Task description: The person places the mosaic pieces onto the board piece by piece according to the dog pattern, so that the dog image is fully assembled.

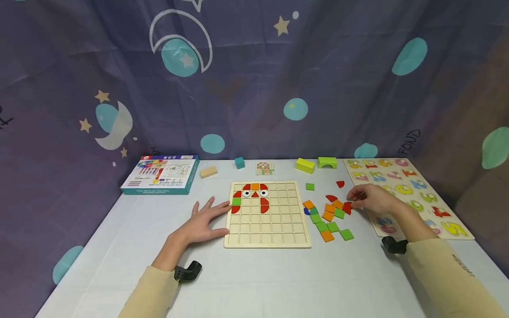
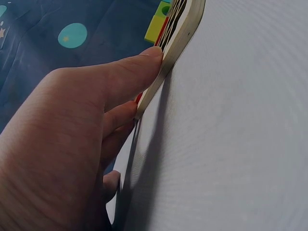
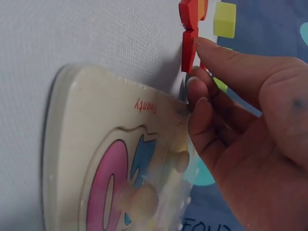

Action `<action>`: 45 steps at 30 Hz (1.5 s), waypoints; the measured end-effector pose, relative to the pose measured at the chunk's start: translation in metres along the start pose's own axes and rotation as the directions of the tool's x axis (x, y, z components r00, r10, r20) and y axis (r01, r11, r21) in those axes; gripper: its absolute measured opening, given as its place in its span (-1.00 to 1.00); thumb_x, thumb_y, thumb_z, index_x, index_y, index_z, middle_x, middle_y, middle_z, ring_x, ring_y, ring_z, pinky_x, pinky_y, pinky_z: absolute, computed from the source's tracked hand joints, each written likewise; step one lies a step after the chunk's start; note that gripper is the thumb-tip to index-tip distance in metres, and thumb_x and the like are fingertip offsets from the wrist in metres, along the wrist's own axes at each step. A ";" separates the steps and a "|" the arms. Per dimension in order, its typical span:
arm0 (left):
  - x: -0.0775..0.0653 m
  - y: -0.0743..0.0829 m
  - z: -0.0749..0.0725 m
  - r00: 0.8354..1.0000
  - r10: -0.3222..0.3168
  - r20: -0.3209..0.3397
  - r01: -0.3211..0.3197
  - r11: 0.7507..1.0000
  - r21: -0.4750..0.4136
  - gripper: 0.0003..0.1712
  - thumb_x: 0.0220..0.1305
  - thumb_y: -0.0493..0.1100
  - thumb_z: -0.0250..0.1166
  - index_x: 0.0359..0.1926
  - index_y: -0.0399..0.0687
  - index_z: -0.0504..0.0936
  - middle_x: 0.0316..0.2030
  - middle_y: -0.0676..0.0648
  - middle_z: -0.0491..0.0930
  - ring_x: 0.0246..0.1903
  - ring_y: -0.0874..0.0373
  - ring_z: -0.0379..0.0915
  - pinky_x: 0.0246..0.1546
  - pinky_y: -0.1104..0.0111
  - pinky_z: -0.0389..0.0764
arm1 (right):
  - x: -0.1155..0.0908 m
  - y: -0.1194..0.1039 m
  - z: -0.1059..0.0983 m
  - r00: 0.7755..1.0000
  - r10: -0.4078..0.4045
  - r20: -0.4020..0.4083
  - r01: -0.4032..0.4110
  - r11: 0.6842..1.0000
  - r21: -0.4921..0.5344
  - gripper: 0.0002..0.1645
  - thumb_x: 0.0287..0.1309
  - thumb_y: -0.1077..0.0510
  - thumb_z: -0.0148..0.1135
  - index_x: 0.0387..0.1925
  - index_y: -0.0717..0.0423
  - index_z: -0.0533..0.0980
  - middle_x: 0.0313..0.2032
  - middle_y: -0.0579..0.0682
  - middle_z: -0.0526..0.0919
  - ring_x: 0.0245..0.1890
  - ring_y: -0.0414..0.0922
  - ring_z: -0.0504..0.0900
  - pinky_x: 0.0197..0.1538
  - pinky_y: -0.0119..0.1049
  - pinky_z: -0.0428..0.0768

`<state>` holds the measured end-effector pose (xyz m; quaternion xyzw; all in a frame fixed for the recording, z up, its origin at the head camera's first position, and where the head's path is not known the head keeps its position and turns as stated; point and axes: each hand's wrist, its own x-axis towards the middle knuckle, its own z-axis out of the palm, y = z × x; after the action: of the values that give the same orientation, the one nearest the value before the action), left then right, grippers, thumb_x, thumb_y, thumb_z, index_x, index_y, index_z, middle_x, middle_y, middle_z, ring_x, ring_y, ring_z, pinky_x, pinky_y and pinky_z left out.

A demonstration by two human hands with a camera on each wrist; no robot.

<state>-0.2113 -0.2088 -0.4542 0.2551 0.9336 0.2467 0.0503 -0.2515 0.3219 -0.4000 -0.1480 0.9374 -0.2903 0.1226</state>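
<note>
My left hand (image 1: 203,223) lies flat with fingers spread, thumb and fingertips touching the left edge of a wooden grid board (image 1: 266,229). Red, orange and green tiles and two eye tiles (image 1: 246,193) fill some squares at the board's top left. To the right, my right hand (image 1: 370,198) reaches down with curled fingers at the edge of the loose tiles. Its thumb and forefinger pinch a red quarter-circle tile (image 3: 189,52). Another red tile (image 3: 188,13) lies beside that one. Loose orange tiles (image 1: 328,236) and green tiles (image 1: 347,234) spread between board and hand.
A number puzzle board (image 1: 417,194) lies at the right, under my right forearm. Along the back are a boxed set (image 1: 161,174), a wooden block (image 1: 208,172), a teal cube (image 1: 239,163), a pattern card (image 1: 265,168), a yellow block (image 1: 305,165) and a green arch (image 1: 327,162).
</note>
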 end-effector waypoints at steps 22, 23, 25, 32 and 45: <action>-0.001 0.001 -0.002 1.000 0.004 -0.002 -0.004 1.000 -0.010 -0.13 0.22 0.32 0.34 0.48 0.15 0.39 0.50 0.11 0.20 0.55 -0.18 -0.28 0.36 -0.31 -0.44 | 0.006 -0.022 -0.001 0.994 -0.107 -0.007 0.107 0.994 0.037 -0.92 0.31 0.30 0.30 -0.19 0.24 0.59 -0.27 -0.02 0.62 -0.29 -0.05 0.57 -0.21 -0.37 0.59; -0.001 0.001 -0.002 1.000 0.006 -0.003 -0.006 1.000 -0.012 -0.13 0.23 0.32 0.34 0.48 0.14 0.40 0.50 0.10 0.20 0.54 -0.19 -0.28 0.36 -0.32 -0.44 | 0.008 -0.025 -0.001 0.994 -0.107 -0.007 0.107 0.993 0.045 -0.91 0.32 0.29 0.29 -0.17 0.24 0.59 -0.26 -0.02 0.62 -0.29 -0.05 0.58 -0.21 -0.37 0.60; -0.001 0.002 -0.002 1.000 0.008 -0.005 -0.009 1.000 -0.013 -0.14 0.23 0.32 0.33 0.48 0.14 0.40 0.50 0.10 0.21 0.54 -0.20 -0.28 0.36 -0.32 -0.44 | 0.011 -0.031 0.001 0.994 -0.106 -0.010 0.106 0.993 0.051 -0.88 0.32 0.28 0.29 -0.15 0.25 0.59 -0.24 0.00 0.63 -0.28 -0.05 0.58 -0.21 -0.37 0.60; -0.001 0.002 -0.001 1.000 0.005 -0.002 -0.005 1.000 -0.006 -0.13 0.23 0.31 0.34 0.49 0.15 0.38 0.50 0.10 0.20 0.54 -0.19 -0.27 0.36 -0.32 -0.43 | 0.027 -0.054 0.011 0.996 -0.083 -0.029 0.085 0.995 0.047 -0.84 0.32 0.27 0.29 -0.09 0.22 0.62 -0.22 0.01 0.63 -0.29 -0.01 0.57 -0.17 -0.23 0.62; -0.001 0.001 0.000 1.000 0.008 -0.004 -0.008 1.000 0.005 -0.13 0.23 0.31 0.34 0.49 0.13 0.38 0.50 0.08 0.20 0.54 -0.20 -0.26 0.35 -0.33 -0.43 | 0.061 -0.095 0.041 0.993 -0.118 -0.010 0.119 0.983 0.144 -0.86 0.34 0.27 0.27 -0.10 0.21 0.62 -0.18 0.03 0.66 -0.25 0.06 0.61 -0.11 -0.21 0.59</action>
<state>-0.2103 -0.2084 -0.4541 0.2582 0.9333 0.2452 0.0468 -0.2756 0.2050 -0.3866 -0.1942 0.9037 -0.3640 0.1150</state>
